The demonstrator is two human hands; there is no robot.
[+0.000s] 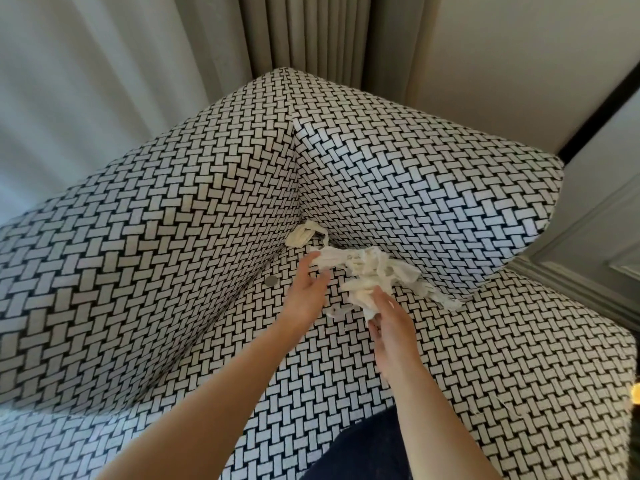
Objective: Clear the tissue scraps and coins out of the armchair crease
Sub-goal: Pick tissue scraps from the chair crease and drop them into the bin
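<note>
A bundle of white tissue scraps hangs over the seat of the black-and-white woven armchair. My left hand pinches the bundle's left end with its fingertips. My right hand grips its lower part. Another crumpled cream scrap lies in the corner of the crease, with a thin strip trailing toward the bundle. A small grey coin lies on the seat beside the left armrest, just left of my left hand.
The armchair's backrest rises to the right, the armrest to the left. Curtains hang behind the chair. A wall and dark skirting run along the right. My dark-clothed knee rests on the seat's front.
</note>
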